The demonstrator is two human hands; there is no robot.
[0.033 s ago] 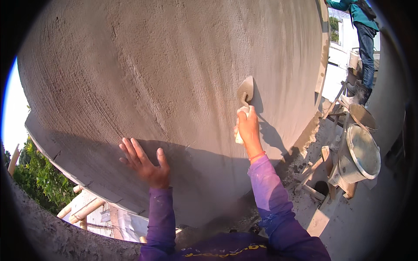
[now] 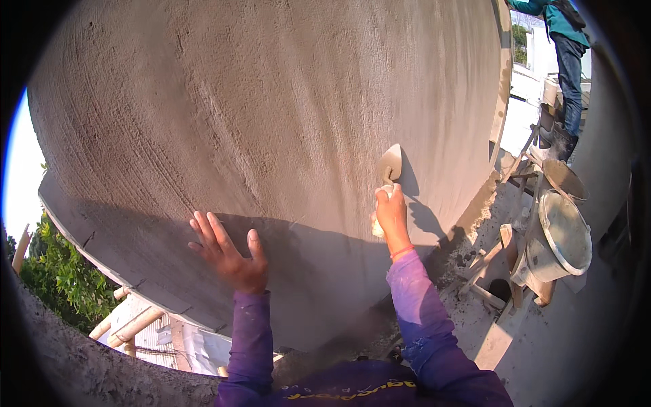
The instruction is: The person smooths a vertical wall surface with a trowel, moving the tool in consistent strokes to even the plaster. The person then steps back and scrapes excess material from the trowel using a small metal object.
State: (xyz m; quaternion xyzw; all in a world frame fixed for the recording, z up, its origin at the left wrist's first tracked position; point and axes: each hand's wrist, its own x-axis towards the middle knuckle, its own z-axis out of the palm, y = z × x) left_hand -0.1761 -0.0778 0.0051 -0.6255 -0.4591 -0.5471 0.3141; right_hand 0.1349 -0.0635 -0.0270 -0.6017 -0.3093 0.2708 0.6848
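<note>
A grey plastered wall (image 2: 291, 122) fills most of the view, ridged at the left and smoother toward the right. My right hand (image 2: 392, 216) is wrapped round the pale handle of a small pointed trowel (image 2: 390, 163). The trowel's blade points up at the wall, and its shadow falls just to the right. Farther left, my left hand (image 2: 234, 254) has its fingers spread, with the palm toward the shaded lower wall. Whether that palm touches the surface, I cannot tell. Nothing shows in the left hand.
At the right, a mortar-smeared bucket (image 2: 557, 237) stands by rough timber pieces (image 2: 505, 258), with a round pan (image 2: 564, 180) behind it. A person (image 2: 568, 61) in a teal top stands farther back. Green bushes (image 2: 68, 278) and bamboo poles (image 2: 135, 325) show beyond the wall's lower left edge.
My right hand and the trowel have moved down and slightly right along the wall. My left hand has shifted only slightly.
</note>
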